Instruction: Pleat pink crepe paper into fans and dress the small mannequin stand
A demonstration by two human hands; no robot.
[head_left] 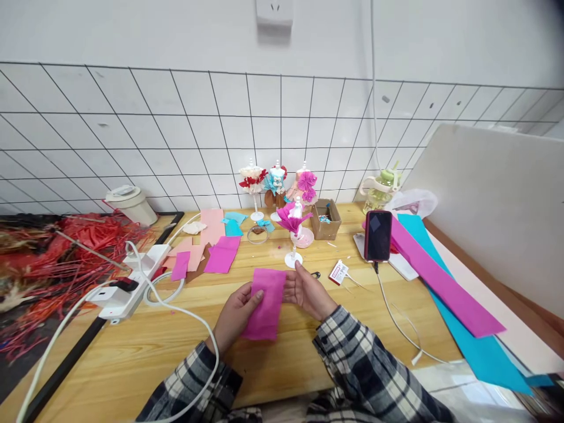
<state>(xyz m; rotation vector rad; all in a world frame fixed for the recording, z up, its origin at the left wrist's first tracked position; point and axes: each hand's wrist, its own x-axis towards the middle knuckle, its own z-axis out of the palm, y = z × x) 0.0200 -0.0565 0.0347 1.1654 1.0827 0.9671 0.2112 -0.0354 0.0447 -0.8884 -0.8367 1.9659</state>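
Observation:
My left hand [237, 315] grips a rectangle of magenta crepe paper [267, 308] with its thumb on the front, over the table. At the paper's right edge is my right hand [308, 292], its thumb raised and apart and its fingertips partly hidden at the sheet. Just beyond stands a small white dress-form stand [296, 208] with a ruffled magenta paper skirt [292, 220]. Behind it are several similar mini dress forms, among them one in cream and red [252, 176] and one in blue [276, 181].
Cut crepe pieces [222, 254] lie left, near a power strip [136, 282] with looping white cables. A cardboard box [326, 220] and a packet of cotton swabs [339, 272] lie right of the stand. A phone [378, 236] and long crepe strips [445, 273] are farther right.

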